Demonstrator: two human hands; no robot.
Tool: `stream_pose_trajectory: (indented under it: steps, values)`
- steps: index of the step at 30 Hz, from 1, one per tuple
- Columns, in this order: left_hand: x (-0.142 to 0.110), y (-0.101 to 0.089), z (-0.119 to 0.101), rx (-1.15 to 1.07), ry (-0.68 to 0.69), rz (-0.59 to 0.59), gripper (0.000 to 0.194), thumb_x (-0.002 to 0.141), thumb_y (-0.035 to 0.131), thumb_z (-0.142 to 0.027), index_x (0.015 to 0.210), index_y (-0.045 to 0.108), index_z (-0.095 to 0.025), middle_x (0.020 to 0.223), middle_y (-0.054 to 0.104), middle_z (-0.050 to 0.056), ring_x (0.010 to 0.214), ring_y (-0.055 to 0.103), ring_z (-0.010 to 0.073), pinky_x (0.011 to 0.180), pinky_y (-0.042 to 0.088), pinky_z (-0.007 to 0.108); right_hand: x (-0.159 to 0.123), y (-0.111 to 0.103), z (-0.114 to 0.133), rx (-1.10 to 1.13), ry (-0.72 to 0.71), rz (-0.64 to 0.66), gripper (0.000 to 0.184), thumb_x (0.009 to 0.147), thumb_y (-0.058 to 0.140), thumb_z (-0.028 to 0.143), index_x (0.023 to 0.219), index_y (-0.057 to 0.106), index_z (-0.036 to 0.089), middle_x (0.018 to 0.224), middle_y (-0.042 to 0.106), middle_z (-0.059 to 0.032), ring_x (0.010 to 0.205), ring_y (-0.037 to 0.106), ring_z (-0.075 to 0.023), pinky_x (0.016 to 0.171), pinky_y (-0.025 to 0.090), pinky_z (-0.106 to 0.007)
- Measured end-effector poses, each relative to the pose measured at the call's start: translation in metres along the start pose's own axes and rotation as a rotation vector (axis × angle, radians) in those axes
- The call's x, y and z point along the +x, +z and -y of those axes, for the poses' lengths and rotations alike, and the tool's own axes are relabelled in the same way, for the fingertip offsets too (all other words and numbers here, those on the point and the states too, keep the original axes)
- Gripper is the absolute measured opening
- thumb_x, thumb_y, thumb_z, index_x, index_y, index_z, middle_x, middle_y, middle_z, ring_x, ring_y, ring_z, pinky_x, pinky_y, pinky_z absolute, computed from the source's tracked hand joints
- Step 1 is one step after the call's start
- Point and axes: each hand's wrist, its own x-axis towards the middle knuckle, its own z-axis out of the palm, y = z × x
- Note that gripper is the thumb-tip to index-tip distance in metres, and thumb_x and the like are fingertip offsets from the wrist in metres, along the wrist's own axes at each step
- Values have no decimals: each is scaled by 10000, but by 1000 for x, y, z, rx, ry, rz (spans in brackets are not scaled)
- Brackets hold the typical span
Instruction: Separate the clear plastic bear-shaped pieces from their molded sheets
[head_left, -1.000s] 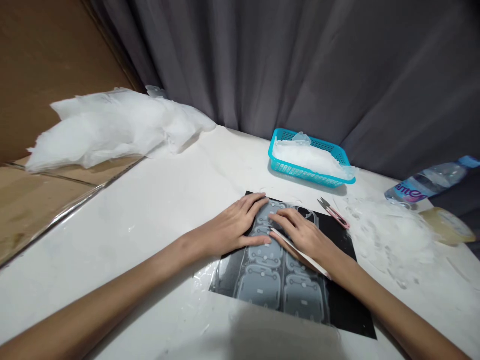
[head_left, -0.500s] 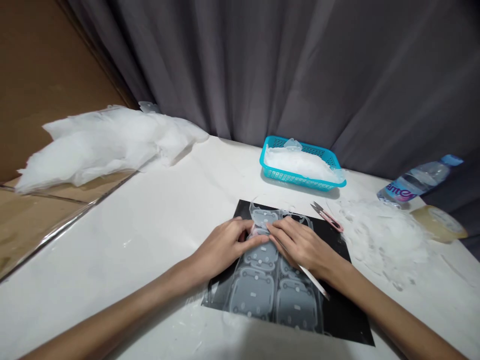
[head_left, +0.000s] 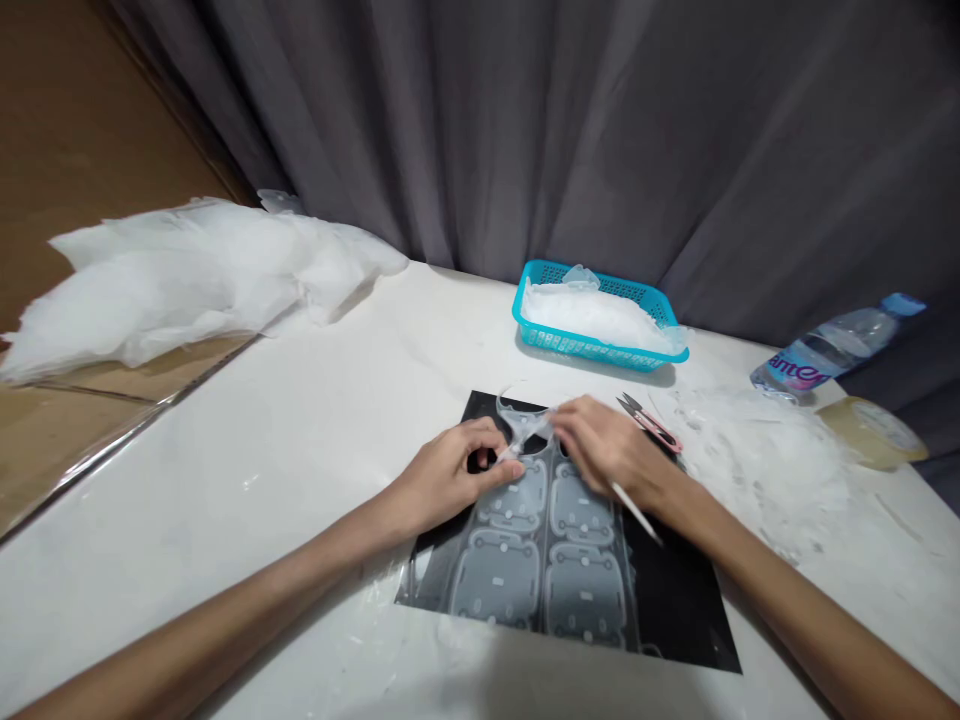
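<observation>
The upper end of the white stick (head_left: 636, 512) is hidden in the right hand (head_left: 611, 445), whose fingertips are blurred. Between it and the left hand (head_left: 454, 465), the raised plastic film (head_left: 523, 428) is smeared, its edges unclear. The right forearm covers part of the black sheet (head_left: 675, 610). Both forearms run out of the frame at the bottom. The grey curtain (head_left: 450, 120) is cut by the top edge, the cardboard (head_left: 82, 130) by the left. Right of centre, single pieces in the translucent scraps (head_left: 772, 460) blur together.

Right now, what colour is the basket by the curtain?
The basket is turquoise blue, clearest in the head view.
</observation>
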Motion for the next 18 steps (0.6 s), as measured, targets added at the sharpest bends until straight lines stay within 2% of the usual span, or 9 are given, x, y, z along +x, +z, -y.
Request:
stream_pose_trajectory:
  steps: [3,4,6,9,12,14,15,16,18]
  values:
    - [1,-8,-3,-11,-3,71,462,927,652,-562,679,524,-193,815,514,6,746,500,168,674,392,308,2,-20,-33,42,353,-259,176,1047,484,256,1021,646,193,959,678,-85,912,664,-229,848,553,-369]
    - [2,-10,-3,-10,-1,101,470,930,644,-572,679,517,-195,812,515,7,754,502,172,679,393,309,3,-27,-41,71,450,-300,176,1035,508,279,983,656,197,936,678,-70,900,663,-225,842,545,-361]
    - [2,-14,-2,10,7,151,471,947,621,-583,691,528,-198,813,531,15,774,510,182,686,391,312,5,-40,-46,174,560,-264,184,1015,542,310,959,677,199,905,682,-45,858,663,-207,800,537,-332]
    - [1,-15,2,54,10,155,437,967,602,-581,758,595,-197,853,565,32,772,528,186,693,404,324,11,-51,-32,339,556,-111,196,1011,561,330,985,704,199,913,689,-30,808,659,-178,758,528,-297]
    - [0,-10,5,120,-13,-76,431,892,710,-615,953,614,-199,963,581,46,779,546,185,703,452,332,20,-53,-6,429,475,37,186,1020,570,321,1006,717,208,980,707,-36,878,672,-182,799,525,-297]
    - [0,-7,5,159,44,-232,601,801,812,-626,1155,567,-207,1130,583,79,913,581,219,768,498,351,26,-52,11,471,417,155,177,1023,579,304,1027,733,217,997,718,-34,911,676,-183,820,523,-299]
    - [0,-6,4,176,102,-257,683,784,835,-615,1250,535,-216,1218,576,95,1012,584,243,831,511,370,28,-52,18,492,394,207,176,1024,584,294,1043,744,221,993,723,-30,909,678,-179,829,522,-298]
    - [0,-6,3,195,164,-241,688,808,827,-594,1307,523,-231,1271,579,98,1093,575,260,896,508,389,30,-52,25,516,374,248,182,1025,587,286,1070,754,228,987,726,-24,899,679,-172,834,522,-296]
    - [1,-6,1,210,260,-145,456,925,735,-532,1259,601,-252,1221,644,68,1120,578,256,972,481,411,32,-52,35,564,360,297,216,1028,596,294,1171,752,252,968,727,-10,858,677,-157,814,525,-286]
